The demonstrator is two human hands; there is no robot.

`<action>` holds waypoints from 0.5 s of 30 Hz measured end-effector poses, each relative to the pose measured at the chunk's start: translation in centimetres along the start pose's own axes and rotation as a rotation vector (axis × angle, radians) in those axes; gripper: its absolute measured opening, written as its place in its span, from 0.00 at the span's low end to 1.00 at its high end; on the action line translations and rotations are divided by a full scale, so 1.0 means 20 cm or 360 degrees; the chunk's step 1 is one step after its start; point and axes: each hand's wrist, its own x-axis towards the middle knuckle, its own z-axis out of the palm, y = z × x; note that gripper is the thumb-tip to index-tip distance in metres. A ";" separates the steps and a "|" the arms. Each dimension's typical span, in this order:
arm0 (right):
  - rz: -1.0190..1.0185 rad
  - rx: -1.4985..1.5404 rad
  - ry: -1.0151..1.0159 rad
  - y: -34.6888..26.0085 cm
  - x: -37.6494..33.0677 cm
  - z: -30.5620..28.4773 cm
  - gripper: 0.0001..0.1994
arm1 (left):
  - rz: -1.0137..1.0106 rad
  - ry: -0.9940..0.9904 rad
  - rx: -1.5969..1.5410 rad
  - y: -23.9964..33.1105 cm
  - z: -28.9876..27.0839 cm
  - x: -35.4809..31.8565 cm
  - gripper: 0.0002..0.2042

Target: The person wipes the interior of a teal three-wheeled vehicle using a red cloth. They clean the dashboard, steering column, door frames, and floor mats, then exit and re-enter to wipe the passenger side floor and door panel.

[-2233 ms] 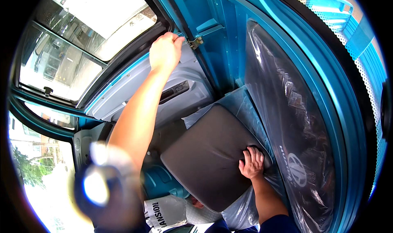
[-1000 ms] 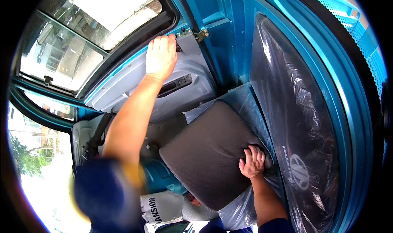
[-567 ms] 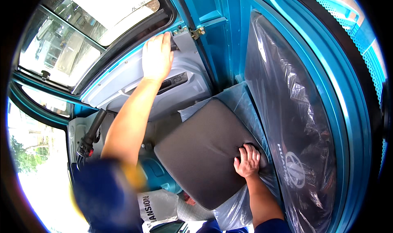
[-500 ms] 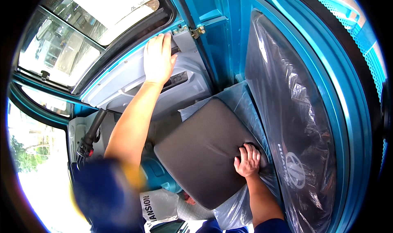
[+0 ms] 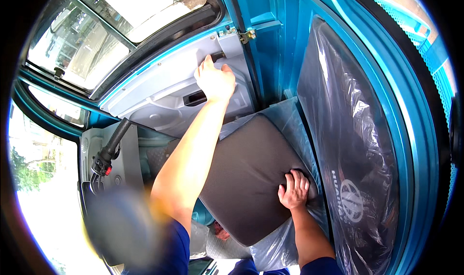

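Inside the blue vehicle cab (image 5: 267, 64), the left hand (image 5: 216, 81) is raised against the grey door trim panel (image 5: 179, 64), its fingers beside the dark recess (image 5: 219, 55) near the panel's upper corner; whether they grasp anything cannot be determined. The right hand (image 5: 295, 192) rests palm-down, fingers slightly spread and unclenched, on the dark grey seat cushion (image 5: 246, 168), which lies angled to the left of the plastic-wrapped backrest (image 5: 345, 125). Left of the raised arm, a black handlebar grip (image 5: 117, 135) carries a red switch (image 5: 108, 170).
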 end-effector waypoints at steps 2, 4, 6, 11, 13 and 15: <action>0.0010 -0.0010 -0.0005 0.02 0.01 -0.02 0.27 | 0.0026 -0.0003 -0.0025 0.02 0.01 0.01 0.27; 0.0023 -0.0005 0.0016 -0.02 0.01 0.00 0.27 | 0.0024 -0.0097 -0.0089 -0.03 -0.03 0.10 0.25; 0.0007 -0.0055 0.0053 0.01 0.02 -0.03 0.26 | 0.0072 -0.0199 -0.0085 -0.04 -0.02 0.07 0.27; 0.0009 0.0034 0.0021 -0.01 0.03 -0.03 0.25 | -0.0315 0.0004 -0.0561 0.06 -0.01 -0.03 0.36; -0.0018 -0.0045 0.0059 0.00 0.03 -0.02 0.25 | -0.0523 0.0209 -0.0764 0.10 0.00 -0.19 0.31; 0.0011 -0.0139 0.0031 0.00 -0.03 -0.04 0.24 | -0.0578 0.0254 -0.0880 0.29 -0.09 -0.52 0.25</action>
